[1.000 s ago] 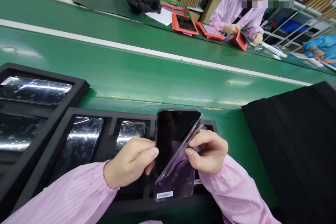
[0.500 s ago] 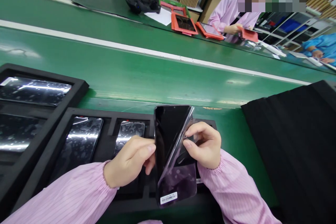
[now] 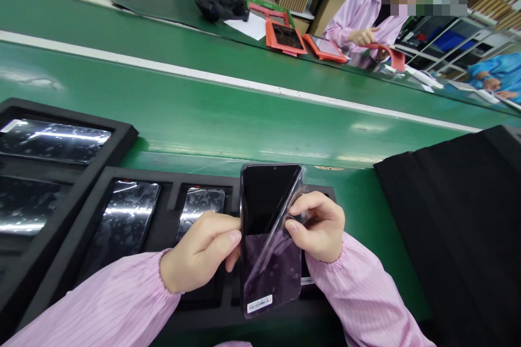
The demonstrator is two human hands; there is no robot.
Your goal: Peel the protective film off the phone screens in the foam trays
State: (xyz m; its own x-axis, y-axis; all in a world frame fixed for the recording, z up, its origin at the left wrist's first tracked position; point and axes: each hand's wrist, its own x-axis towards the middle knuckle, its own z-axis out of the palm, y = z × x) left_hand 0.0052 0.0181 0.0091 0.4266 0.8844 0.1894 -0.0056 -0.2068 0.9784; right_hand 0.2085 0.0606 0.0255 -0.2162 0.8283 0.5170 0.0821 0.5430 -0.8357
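Observation:
A smartphone (image 3: pixel 262 195) with a dark screen is held up over a black foam tray (image 3: pixel 169 176), its top end pointing away from me. My left hand (image 3: pixel 205 249) grips its left edge between thumb and fingers. Clear protective film (image 3: pixel 280 219) is folded back diagonally across the screen, pinched at its right side by my right hand (image 3: pixel 317 225). The lower part of the phone looks purple under the film, and a white barcode label (image 3: pixel 259 303) sits near its bottom end. Two film-covered phones, one wide (image 3: pixel 128 217) and one narrower (image 3: pixel 200 206), lie in the tray's slots.
Another black foam tray (image 3: pixel 118 143) with phones overlaps at the left. A large black foam stack (image 3: pixel 451 217) stands right. Beyond the green bench's white strip (image 3: pixel 228 78), a co-worker in pink handles a red piece (image 3: pixel 394 57); red-framed tablets (image 3: pixel 287 38) lie nearby.
The phone has tilted slightly and shifted a little right, with a purple sheen spreading up its screen. Both hands keep their grips. Across the bench, the co-worker's red piece is now bent.

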